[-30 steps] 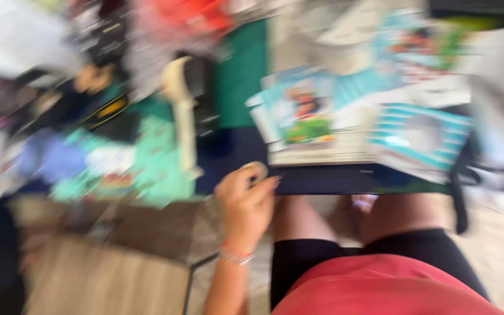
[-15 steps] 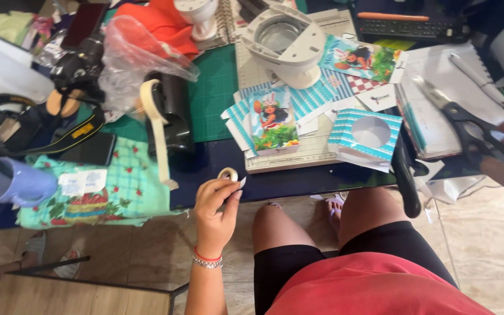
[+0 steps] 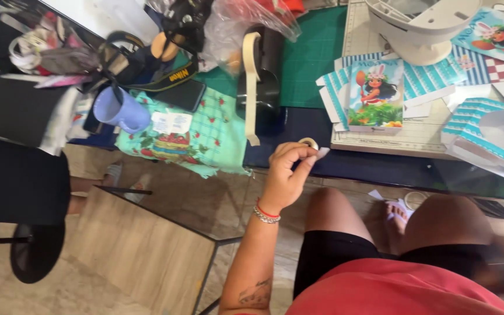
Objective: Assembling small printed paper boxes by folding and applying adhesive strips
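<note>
Bare dark table edge (image 3: 380, 166) lies open; printed boxes (image 3: 375, 96) crowd behind.

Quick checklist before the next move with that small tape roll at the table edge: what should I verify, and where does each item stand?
1. Left hand grips the small tape roll: ok.
2. Pale strip at the fingertips is free: ok.
3. Right hand in view: not ok, out of frame.
4. Printed box lies apart from the hand: ok.
5. Purple mug upright: not ok, tipped on the green cloth.
6. Tape left on the roll: cannot tell.

Glass-topped table (image 3: 380, 169), tiled floor (image 3: 164, 192), black chair (image 3: 18, 181) left.
</note>
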